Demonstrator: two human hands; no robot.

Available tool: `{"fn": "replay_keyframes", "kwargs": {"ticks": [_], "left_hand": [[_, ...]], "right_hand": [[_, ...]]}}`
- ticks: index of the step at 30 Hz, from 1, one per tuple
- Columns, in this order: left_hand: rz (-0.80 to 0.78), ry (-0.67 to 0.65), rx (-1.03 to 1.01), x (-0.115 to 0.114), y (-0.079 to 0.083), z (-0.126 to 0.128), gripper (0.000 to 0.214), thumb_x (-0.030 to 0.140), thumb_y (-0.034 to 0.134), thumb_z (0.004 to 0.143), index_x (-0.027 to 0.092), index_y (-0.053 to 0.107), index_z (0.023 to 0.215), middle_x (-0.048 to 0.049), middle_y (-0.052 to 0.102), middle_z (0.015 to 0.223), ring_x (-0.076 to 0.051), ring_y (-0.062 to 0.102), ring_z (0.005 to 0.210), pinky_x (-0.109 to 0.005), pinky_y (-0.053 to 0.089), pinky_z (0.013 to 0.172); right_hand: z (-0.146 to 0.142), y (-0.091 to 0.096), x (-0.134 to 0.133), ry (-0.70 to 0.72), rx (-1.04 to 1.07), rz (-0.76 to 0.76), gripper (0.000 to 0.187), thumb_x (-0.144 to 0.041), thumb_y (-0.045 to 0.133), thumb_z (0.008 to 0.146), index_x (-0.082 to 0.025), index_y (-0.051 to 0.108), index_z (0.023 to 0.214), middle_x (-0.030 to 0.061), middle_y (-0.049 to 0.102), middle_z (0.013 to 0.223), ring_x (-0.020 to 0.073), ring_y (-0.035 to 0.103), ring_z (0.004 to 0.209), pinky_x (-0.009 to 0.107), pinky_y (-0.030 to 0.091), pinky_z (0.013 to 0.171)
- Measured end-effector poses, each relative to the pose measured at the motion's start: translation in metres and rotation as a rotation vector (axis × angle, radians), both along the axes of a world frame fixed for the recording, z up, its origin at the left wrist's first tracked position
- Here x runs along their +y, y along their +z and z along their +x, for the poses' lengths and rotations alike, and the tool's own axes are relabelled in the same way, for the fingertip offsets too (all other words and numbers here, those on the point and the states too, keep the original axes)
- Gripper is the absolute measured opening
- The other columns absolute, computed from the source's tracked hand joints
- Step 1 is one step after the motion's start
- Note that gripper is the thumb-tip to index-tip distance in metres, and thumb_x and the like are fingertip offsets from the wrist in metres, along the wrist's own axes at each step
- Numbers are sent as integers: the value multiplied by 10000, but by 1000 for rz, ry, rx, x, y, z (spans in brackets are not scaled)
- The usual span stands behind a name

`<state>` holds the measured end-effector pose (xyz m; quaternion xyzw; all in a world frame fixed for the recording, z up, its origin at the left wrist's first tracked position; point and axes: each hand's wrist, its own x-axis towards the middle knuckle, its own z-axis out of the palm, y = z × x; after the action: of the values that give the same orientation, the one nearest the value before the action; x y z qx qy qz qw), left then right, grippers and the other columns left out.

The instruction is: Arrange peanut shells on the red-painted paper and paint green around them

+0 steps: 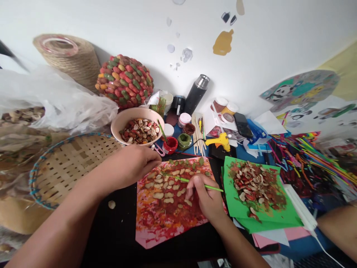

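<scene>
Centre of the frame, the right hand (205, 197) pinches a green paintbrush (181, 179), whose tip lies among peanut shell halves (158, 195) stuck on a red-painted pink sheet (156, 230) on the dark desk (117, 230). The left hand (134, 163) is clenched with its fingers curled under and rests at the sheet's upper left edge. Just above it sit a bowl of shells (138, 128) and a red paint pot (170, 144). A green sheet (284, 216) lies to the right.
</scene>
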<state>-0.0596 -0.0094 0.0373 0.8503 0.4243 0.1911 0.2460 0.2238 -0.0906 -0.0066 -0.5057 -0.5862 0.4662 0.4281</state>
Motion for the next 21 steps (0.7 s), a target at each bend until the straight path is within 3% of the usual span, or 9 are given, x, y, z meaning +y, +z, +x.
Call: {"fn": "replay_keyframes", "kwargs": {"ticks": [17,21], "left_hand": [[-97,-24,17,2,-4,1,285,288,551,1015,243,774,843,-17,778,814,-149,663,661,-262,453,647],[-68,-20,-1,2,-7,0,279,313,559,1025,250,785,874,-21,780,813,-150,657,655,-259,455,646]], "right_hand": [[-1,0,-4,-45,-17,8,554,-624,560,1122,-216,702,775,7,690,582,164,670,516,261,532,536],[-4,0,-3,6,-48,37,565,-599,532,1142,-212,707,768,12,696,599,160,678,542,260,528,565]]}}
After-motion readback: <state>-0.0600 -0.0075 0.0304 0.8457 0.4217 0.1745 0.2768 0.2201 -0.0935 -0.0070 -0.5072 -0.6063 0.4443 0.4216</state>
